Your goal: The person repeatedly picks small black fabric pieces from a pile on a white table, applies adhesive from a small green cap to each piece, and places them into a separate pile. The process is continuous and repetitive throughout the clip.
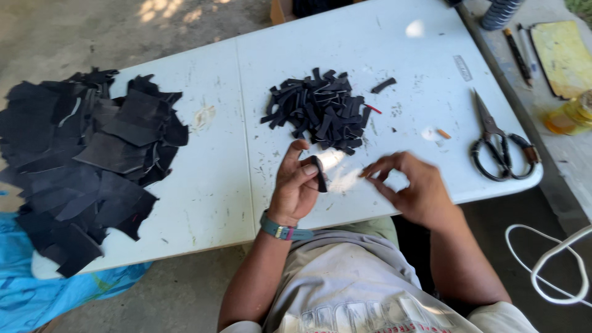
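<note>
Nearest to us, our left hand [295,185] is closed around a small black strip [319,173], pinched between thumb and fingers and held upright just above the near edge of the white bench [216,185]. A teal wristband [280,230] sits on that wrist. Our right hand [413,188] hovers just beside it, fingers loosely curled and half open, holding nothing that we can see; its fingertips point towards the strip.

We judge that we are handling one cut strip at a time, with the right hand about to meet it; the next move calls for a fine two-handed pinch on a very small, limp piece.

Farther out, a heap of black strips [320,111] lies in the middle of the bench, with one stray strip [383,85] beside it. To the left, a large pile of black sheet offcuts [86,160] spreads over the bench edge. Black-handled scissors [498,143] lie to the right, well apart from both hands. Beyond the bench sit a yellowish board [562,57] and an amber jar [570,114]; we cannot tell what the jar holds.
</note>
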